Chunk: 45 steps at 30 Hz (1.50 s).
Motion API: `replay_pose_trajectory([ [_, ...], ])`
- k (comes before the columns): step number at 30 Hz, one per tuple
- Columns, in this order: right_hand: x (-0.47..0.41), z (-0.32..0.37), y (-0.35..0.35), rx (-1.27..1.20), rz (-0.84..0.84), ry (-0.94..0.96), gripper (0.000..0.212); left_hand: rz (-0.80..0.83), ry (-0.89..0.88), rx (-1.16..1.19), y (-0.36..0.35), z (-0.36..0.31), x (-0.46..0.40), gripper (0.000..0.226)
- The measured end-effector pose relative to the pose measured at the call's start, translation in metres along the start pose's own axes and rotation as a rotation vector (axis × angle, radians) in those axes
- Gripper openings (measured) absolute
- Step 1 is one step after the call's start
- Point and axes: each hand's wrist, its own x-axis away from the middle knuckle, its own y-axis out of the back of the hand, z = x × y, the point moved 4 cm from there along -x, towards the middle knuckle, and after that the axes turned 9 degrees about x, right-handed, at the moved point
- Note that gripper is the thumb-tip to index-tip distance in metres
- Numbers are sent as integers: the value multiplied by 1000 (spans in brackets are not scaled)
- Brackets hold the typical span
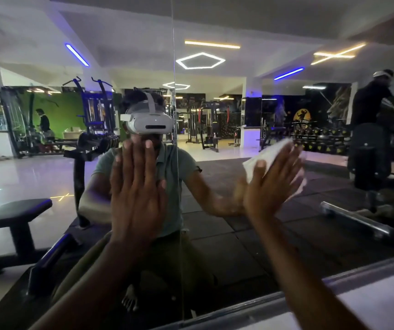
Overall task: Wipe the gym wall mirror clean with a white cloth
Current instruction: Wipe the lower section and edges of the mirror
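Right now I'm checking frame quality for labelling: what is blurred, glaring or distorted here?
Head view: the right hand and white cloth are motion-blurred; the left hand, flat on the mirror, is sharper; the ceiling lights glare in reflection; the wide lens bends the mirror's lower edge; the room is dim.

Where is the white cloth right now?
In the head view the white cloth is right of centre, pressed flat against the mirror under the right hand, just right of the seam in the glass. The left hand rests bare on the mirror.
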Motion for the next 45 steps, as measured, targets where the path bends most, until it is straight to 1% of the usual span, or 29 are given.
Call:
replay_pose_trajectory([
  [1, 31, 10, -1, 4, -5, -67, 78, 14, 1, 19, -7, -12, 6, 71],
  [2, 69, 23, -3, 6, 25, -25, 77, 32, -26, 24, -14, -24, 13, 70],
  [4, 134, 45, -6, -4, 142, 306, 77, 45, -82, 0, -22, -32, 19, 68],
  [5, 146, 43, -8, 14, 186, 486, 77, 41, -97, -8, -22, -29, 18, 67],
  [7, 125, 12, -11, 43, 194, 786, 75, 33, -127, -9, -21, -19, 20, 65],
  [8, 104, -8, -11, 62, 167, 887, 74, 24, -144, -8, -19, -15, 21, 66],
  [9, 80, -30, -11, 95, 141, 915, 74, 20, -158, -13, -18, -13, 22, 67],
  [10, 55, -54, -13, 122, 133, 843, 75, 21, -169, -19, -21, -14, 25, 68],
  [11, 33, -77, -14, 130, 117, 699, 77, 18, -174, -29, -23, -15, 26, 69],
  [13, 8, -104, -13, 89, 81, 319, 79, 9, -171, -61, -27, -15, 28, 69],
  [15, 19, -94, -16, -1, 20, -57, 83, 9, -163, -83, -30, -15, 29, 69],
  [16, 33, -77, -16, -27, 18, -175, 86, 6, -162, -85, -30, -15, 29, 68],
  [17, 50, -53, -14, -28, 30, -183, 86, 0, -161, -85, -29, -15, 29, 67],
  [18, 73, -29, -13, -9, 68, -77, 84, -8, -163, -86, -29, -16, 28, 67],
  [21, 139, 18, -7, 19, 239, 503, 81, -27, -173, -91, -29, -16, 27, 66],
  [23, 130, 16, -5, 27, 242, 744, 79, -37, -184, -95, -27, -17, 27, 67],
  [26, 68, 6, -2, 125, 200, 1008, 81, -42, -200, -71, -25, -16, 29, 71],
  [27, 38, 3, 1, 147, 190, 1030, 81, -50, -218, -75, -24, -14, 28, 72],
  [29, -24, -4, 6, 178, 142, 941, 80, -61, -296, -113, -21, -9, 22, 69],
  [31, -82, -7, 9, 185, 76, 667, 80, -55, -389, -139, -12, -6, 9, 61],
  [33, -103, 8, 14, 115, 6, 272, 83, -33, -404, -125, 3, -4, -12, 54],
  [34, -93, 26, 15, 83, -24, 134, 84, -31, -376, -112, 11, -2, -25, 53],
  [35, -73, 49, 16, 52, -41, 111, 86, -40, -335, -95, 18, 1, -39, 53],
  [36, -45, 74, 16, 24, -19, 225, 88, -55, -296, -83, 24, 5, -53, 56],
  [39, 31, 121, 17, 6, 149, 878, 89, -55, -230, -108, 31, 13, -90, 63],
  [41, 15, 112, 16, 60, 137, 1122, 85, -36, -222, -132, 28, 13, -104, 66],
  [42, -6, 102, 16, 76, 122, 1155, 84, -37, -221, -147, 24, 12, -106, 67],
  [43, -32, 86, 14, 93, 109, 1109, 83, -44, -222, -163, 21, 12, -106, 69],
  [45, -89, 41, 12, 156, 66, 808, 84, -49, -230, -185, 16, 11, -104, 71],
])
